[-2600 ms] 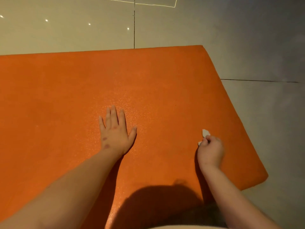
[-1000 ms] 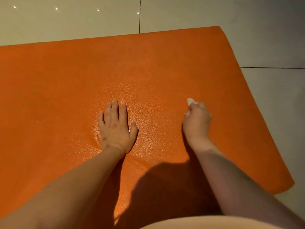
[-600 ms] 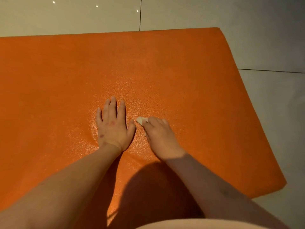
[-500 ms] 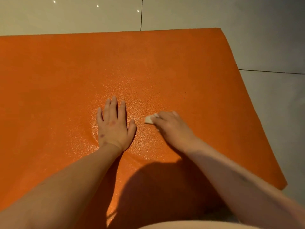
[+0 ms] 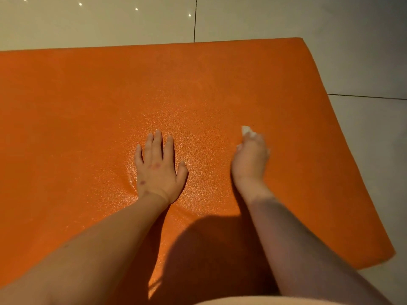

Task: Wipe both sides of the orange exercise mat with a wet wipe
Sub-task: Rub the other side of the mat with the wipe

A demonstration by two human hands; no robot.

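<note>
- Mat (image 5: 88,128), orange, lies flat on the tiled floor (image 5: 363,51) and fills most of the frame. Its long axis runs left to right, off the left edge, with its short end at the right.
- My right hand (image 5: 250,160), centre right, has its fingers curled round the wet wipe (image 5: 246,130) and presses it to the mat (a white corner pokes out toward the top).
- My left hand (image 5: 157,168), just left of centre, rests palm down with fingers straight, apart from the right.
- Most of the mat lies left of the wipe, so I judge the left hand blocks a leftward stroke. Up-frame and rightward look free.
</note>
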